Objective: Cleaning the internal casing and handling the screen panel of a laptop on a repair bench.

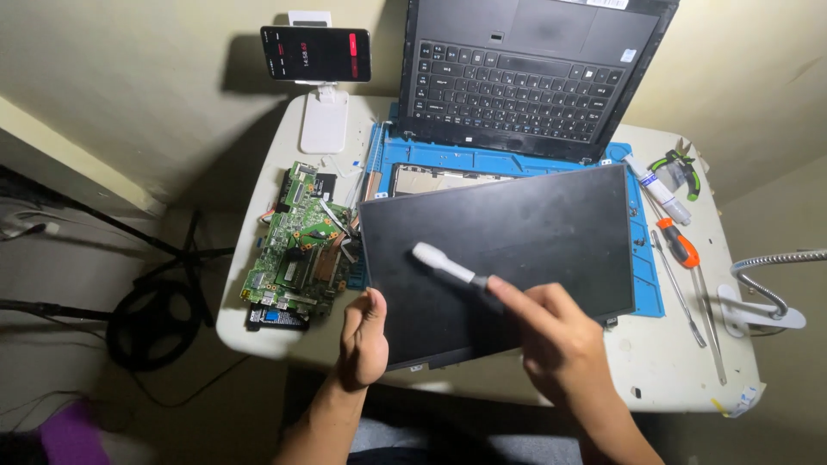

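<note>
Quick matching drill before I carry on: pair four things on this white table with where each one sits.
Things:
1. black flat display panel
2. green circuit board
3. orange-handled screwdriver
4. black phone on white stand

Places:
A. far left corner of the table
B. right of the blue mat
C. under the right hand's white brush
D. left edge, beside the blue mat

Pairs: 1-C, 2-D, 3-B, 4-A
</note>
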